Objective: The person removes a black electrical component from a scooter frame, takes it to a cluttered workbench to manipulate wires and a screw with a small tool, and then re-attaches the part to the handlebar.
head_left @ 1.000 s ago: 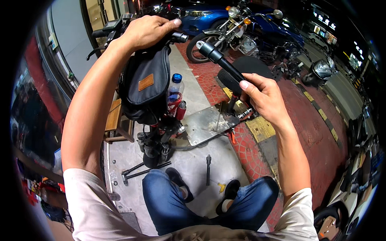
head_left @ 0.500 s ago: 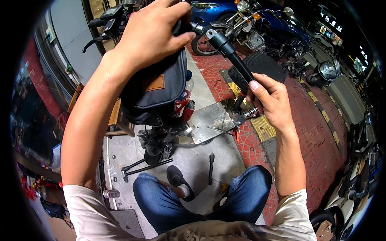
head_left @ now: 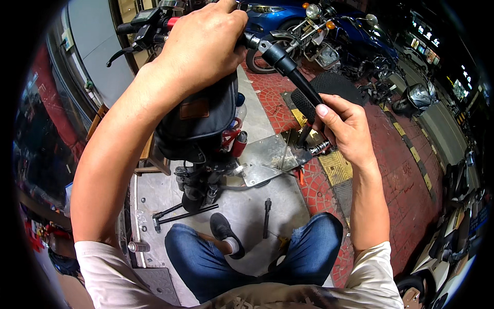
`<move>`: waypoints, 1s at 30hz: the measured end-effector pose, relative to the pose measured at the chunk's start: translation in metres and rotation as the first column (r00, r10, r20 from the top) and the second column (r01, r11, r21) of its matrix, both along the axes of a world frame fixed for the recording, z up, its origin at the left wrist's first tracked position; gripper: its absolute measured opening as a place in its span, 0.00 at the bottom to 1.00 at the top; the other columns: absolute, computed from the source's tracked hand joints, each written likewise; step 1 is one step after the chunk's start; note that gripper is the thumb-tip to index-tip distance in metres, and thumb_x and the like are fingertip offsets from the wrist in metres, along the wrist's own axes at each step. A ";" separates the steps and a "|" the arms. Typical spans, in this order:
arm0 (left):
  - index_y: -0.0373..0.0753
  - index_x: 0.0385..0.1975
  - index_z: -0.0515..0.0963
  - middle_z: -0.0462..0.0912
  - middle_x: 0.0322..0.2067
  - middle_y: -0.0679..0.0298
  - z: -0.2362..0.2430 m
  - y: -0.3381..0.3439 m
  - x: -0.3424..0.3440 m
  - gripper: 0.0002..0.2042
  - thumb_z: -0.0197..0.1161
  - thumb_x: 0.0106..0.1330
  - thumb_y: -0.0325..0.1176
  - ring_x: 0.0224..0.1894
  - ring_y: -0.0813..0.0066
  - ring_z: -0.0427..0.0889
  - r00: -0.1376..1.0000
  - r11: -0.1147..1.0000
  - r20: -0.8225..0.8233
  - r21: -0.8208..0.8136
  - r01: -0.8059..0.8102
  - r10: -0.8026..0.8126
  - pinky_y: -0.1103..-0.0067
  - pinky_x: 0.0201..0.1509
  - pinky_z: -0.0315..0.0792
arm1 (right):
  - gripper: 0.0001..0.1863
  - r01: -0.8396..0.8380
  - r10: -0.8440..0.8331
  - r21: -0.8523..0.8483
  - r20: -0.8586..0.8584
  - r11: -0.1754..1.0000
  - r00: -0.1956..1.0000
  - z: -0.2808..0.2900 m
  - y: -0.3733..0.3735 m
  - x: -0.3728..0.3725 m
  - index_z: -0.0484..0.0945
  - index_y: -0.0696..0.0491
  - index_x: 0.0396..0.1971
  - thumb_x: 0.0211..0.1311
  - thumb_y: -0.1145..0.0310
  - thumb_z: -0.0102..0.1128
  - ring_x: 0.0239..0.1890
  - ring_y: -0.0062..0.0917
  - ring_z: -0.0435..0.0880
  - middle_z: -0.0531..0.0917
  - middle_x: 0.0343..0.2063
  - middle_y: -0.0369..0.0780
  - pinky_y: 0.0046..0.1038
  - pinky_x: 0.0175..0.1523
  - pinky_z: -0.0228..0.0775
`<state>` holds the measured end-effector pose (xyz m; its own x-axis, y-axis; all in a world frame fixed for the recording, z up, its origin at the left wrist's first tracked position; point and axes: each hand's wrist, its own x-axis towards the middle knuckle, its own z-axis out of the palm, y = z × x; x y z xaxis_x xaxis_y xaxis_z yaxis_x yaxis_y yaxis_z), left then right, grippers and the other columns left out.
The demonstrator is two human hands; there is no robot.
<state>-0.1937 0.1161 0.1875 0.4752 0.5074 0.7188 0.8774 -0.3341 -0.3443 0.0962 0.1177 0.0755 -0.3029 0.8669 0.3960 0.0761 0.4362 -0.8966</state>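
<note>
My right hand [head_left: 345, 126] pinches the lower end of a black handlebar tube [head_left: 288, 67], which slants up to the left and ends in a silver hinged tip. Directly against that tip sits a short dark metal fitting [head_left: 250, 41] on the scooter's handlebar. Wrapped over the handlebar is my left hand [head_left: 203, 44], closed, its fingertips mostly hidden. Under it hangs a black bag [head_left: 206, 113] with a brown patch. On the far left, a brake lever [head_left: 118, 55] and a display [head_left: 145, 16] belong to the same scooter.
Long thin tools [head_left: 278, 167] lie on the scooter's metal deck [head_left: 257, 174], near its black seat [head_left: 334, 87]. A black tube [head_left: 267, 219], an angled black bar piece [head_left: 185, 213] and a spray can [head_left: 138, 246] lie on the floor. Beyond stand a motorcycle [head_left: 321, 51] and blue car [head_left: 272, 13].
The tube's tip, whose hole was showing beside the fitting, now lines up against it. My left hand has shifted slightly down and its thumb has tucked in.
</note>
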 end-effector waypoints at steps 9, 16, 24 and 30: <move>0.36 0.38 0.76 0.77 0.40 0.57 -0.016 0.005 0.003 0.14 0.72 0.58 0.35 0.45 0.51 0.83 0.994 0.993 0.110 0.117 -0.009 -0.004 0.61 0.46 0.79 | 0.18 -0.021 0.020 0.025 0.054 0.999 0.998 0.015 0.006 0.007 0.84 0.63 0.52 0.73 0.63 0.68 0.30 0.13 0.79 0.84 0.30 0.32 0.20 0.35 0.73; 0.36 0.38 0.77 0.77 0.39 0.57 -0.028 0.013 -0.002 0.15 0.72 0.57 0.36 0.42 0.52 0.83 0.987 0.981 0.153 0.191 0.018 -0.048 0.62 0.43 0.81 | 0.17 -0.038 0.037 0.021 0.045 0.999 0.998 0.020 0.009 0.007 0.85 0.62 0.52 0.73 0.64 0.68 0.30 0.13 0.79 0.83 0.30 0.32 0.21 0.36 0.73; 0.36 0.38 0.79 0.78 0.39 0.56 -0.021 0.009 0.000 0.15 0.71 0.55 0.37 0.43 0.53 0.83 0.994 0.986 0.112 0.163 -0.032 0.014 0.62 0.45 0.81 | 0.17 -0.051 0.048 0.034 0.086 0.998 0.995 0.026 0.013 0.013 0.84 0.62 0.51 0.73 0.65 0.68 0.30 0.12 0.79 0.83 0.29 0.32 0.21 0.35 0.73; 0.33 0.40 0.78 0.79 0.39 0.53 -0.004 0.012 -0.021 0.16 0.68 0.57 0.37 0.42 0.51 0.83 0.987 0.961 0.020 0.232 0.152 -0.161 0.62 0.45 0.78 | 0.17 -0.044 0.041 0.031 0.096 0.999 0.995 0.033 0.012 0.013 0.85 0.62 0.51 0.73 0.65 0.68 0.31 0.13 0.79 0.84 0.29 0.32 0.21 0.35 0.72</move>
<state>-0.2152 0.1283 0.1831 0.5056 0.2484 0.8263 0.8345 -0.3839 -0.3952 0.1089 0.1292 0.1083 -0.3769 0.8394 0.3916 0.1410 0.4699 -0.8714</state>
